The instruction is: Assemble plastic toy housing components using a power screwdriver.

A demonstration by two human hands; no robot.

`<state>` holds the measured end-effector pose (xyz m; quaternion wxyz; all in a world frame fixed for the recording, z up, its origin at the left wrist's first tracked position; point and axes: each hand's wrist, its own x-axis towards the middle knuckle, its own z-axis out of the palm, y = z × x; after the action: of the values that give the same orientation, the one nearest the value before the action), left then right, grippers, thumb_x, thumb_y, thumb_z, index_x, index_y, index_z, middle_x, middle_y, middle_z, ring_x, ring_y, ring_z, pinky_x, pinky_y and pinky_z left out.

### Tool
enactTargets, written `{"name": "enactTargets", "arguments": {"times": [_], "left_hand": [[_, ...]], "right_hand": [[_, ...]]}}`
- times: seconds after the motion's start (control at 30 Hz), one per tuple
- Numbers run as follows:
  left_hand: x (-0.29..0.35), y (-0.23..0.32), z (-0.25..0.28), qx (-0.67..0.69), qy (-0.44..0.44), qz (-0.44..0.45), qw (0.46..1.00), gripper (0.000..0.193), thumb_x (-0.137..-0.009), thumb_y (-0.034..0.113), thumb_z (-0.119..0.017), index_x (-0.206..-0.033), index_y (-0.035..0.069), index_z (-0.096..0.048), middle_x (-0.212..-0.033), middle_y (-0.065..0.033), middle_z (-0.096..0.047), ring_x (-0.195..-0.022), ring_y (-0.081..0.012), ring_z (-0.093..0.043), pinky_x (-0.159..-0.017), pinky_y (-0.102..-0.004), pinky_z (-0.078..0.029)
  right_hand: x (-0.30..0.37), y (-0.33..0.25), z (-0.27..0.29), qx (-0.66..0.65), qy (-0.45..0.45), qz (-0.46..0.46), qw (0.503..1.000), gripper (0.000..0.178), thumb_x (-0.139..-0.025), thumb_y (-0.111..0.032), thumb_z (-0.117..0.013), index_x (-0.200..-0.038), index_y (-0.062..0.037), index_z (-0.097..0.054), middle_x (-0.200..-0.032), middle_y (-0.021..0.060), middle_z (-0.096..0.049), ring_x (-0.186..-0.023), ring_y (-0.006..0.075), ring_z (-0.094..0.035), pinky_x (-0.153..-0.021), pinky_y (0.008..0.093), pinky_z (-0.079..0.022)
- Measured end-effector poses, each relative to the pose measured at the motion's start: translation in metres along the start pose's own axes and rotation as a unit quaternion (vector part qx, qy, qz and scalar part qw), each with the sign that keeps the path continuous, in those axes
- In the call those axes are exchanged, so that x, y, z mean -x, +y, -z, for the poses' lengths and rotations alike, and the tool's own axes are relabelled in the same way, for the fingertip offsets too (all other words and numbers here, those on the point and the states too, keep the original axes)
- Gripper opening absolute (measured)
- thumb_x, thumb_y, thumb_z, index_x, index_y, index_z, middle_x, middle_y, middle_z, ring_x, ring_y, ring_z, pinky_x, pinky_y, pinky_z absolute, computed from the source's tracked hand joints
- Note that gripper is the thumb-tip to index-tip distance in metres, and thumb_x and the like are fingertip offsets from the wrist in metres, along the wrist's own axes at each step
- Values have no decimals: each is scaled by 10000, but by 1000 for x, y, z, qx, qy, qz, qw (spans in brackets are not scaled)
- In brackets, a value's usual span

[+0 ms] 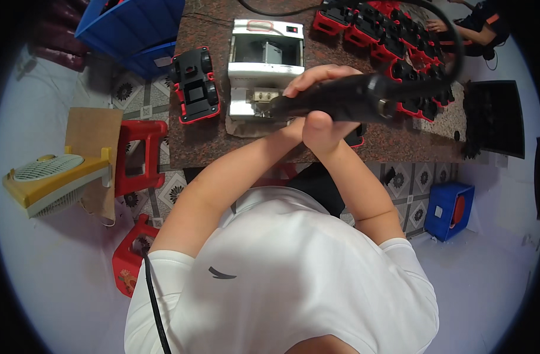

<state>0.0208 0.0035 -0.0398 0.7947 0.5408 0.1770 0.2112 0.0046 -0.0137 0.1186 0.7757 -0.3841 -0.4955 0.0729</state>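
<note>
My right hand (320, 121) is wrapped round a black electric screwdriver (335, 103), its thumb on the near side and fingers on the far side. The tool's tip end points left, at the front outlet of a white screw feeder (266, 74); whether they touch I cannot tell. My left forearm (234, 162) reaches in under the tool, and the left hand is hidden behind the screwdriver and right hand. Part of a red-and-black piece (357, 135) shows beside my right wrist. Left of the feeder lies a black toy car chassis (196, 85) with red edges.
Several red-and-black toy car bodies (388, 35) crowd the right of the stone table (222, 150). A thick cable (459, 56) loops from the screwdriver. Blue crates (125, 29), a red stool (141, 156) and a yellow fan-like appliance (57, 177) stand left. Another person (482, 26) sits far right.
</note>
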Motion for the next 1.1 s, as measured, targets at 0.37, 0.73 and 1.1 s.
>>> {"name": "enactTargets", "arguments": {"times": [0.37, 0.73, 1.1], "left_hand": [[19, 7, 17, 51, 25, -19, 998, 859, -665, 307, -818, -1291, -34, -339, -1203, -148, -523, -1107, -220, -521, -955, -339, -425], [-3, 7, 4, 117, 33, -30, 992, 867, -661, 318, -822, -1290, -34, -341, -1206, -150, -522, -1116, -219, -516, -960, -339, -422], [-9, 13, 0, 175, 38, -38, 983, 874, -658, 329, -827, -1288, -35, -343, -1209, -151, -521, -1125, -218, -511, -965, -339, -419]], "right_hand": [[9, 14, -3, 41, -102, 30, 993, 658, -752, -378, -767, -1148, -32, -373, -802, 144, -569, -659, 210, -589, -602, 331, -540], [-1, 1, -8, 0, -12, 5, 1000, 681, -786, -470, -713, -1204, -70, -355, -835, 145, -553, -702, 228, -589, -625, 344, -537], [3, 14, -11, 7, 18, -33, 999, 645, -797, -439, -704, -1186, -43, -375, -817, 142, -562, -674, 212, -588, -619, 326, -534]]}}
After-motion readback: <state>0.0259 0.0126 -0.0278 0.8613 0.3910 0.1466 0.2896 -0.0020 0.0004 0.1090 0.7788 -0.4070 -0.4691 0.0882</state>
